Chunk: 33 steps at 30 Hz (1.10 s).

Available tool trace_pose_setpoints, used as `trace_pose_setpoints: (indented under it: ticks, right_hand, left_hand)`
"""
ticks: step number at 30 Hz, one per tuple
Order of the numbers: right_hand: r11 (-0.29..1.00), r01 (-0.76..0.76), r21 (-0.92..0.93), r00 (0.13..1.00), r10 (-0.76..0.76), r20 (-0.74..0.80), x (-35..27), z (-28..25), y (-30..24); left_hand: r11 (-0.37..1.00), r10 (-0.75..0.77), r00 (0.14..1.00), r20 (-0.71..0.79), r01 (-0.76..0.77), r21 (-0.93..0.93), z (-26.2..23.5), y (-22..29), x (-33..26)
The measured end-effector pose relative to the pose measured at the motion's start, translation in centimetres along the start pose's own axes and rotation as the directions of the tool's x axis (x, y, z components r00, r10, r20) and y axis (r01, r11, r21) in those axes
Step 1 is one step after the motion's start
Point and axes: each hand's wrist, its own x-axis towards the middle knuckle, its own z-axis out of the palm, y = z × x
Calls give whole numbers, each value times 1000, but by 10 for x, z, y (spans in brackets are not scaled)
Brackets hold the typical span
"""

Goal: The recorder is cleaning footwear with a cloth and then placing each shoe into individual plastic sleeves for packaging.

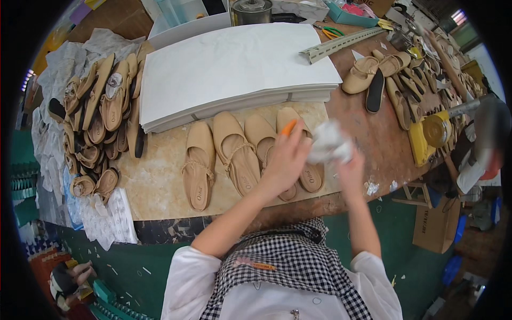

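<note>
Beige flats filled most of what I could see, and the work looked to be somewhere in its middle. At centre frame my left hand (285,160) was closed around a small orange tool (288,127), its tip poking up between the fingers, while my right hand (349,170) was clamped on a crumpled white wad of paper (329,143); both hovered over the rightmost of four beige flats (250,154) laid in a row on the pale counter (154,186). I judged that this shoe (311,177), half hidden beneath my hands, was the one being attended to, though I could not tell whether the wad was going into it or wiping it. The other three in the row lay open and looked empty, so they seemed left to do. A large heap of similar shoes (101,117) sat at the left of the frame, some with pale paper showing in them, and another batch (394,80) lay at the upper right; which pile was finished I could not say. A thick stack of white sheets (234,69) sat just behind the row, near a metal ruler (346,42) and a tin can (252,10) at the top edge.
</note>
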Motion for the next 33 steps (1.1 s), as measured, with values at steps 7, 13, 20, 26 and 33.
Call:
trace_pose_setpoints:
  ticks: [7,13,20,26,33]
  right_hand:
    - [722,327,-610,915,-81,395,15,27,17]
    - [335,532,-777,844,-277,459,57,56,41]
    - [766,306,-565,949,-202,240,85,61,53]
    - [942,138,-307,977,-78,198,52,17,45]
    - [979,-15,-204,994,36,100,4,8,37]
  left_hand:
    - [518,117,888,445,-437,735,50,-24,-71]
    - [313,58,863,501,-492,812,53,-32,-71]
    - [263,159,841,516,-540,799,48,-22,-57]
    - [546,279,943,180,-310,779,-70,-4,52]
    - [443,407,900,159,-346,827,-158,-41,86]
